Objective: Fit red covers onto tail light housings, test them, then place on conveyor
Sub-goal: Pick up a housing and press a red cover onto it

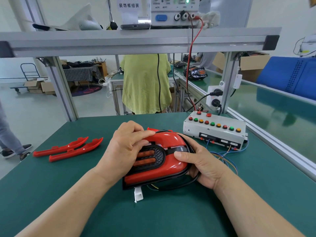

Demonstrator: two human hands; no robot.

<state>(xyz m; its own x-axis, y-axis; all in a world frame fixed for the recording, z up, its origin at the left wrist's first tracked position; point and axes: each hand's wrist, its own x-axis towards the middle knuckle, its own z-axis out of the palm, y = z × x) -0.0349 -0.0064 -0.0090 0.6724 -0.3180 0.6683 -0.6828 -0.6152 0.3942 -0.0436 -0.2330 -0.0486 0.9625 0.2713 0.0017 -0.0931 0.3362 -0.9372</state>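
Both hands are on the tail light housing (158, 156), held low over the middle of the tabletop (51, 185). The left hand (126, 146) has its fingers curled over the top of the red cover (169, 139), I'd guess pressing so it snaps in. The right hand (200, 163) grips the housing's right edge, thumb on top, probably to stop it sliding. The white connector (138, 195) lies unplugged, so I reckon the button test box (215, 132) comes next. Two spare red covers (68, 148) wait on the left.
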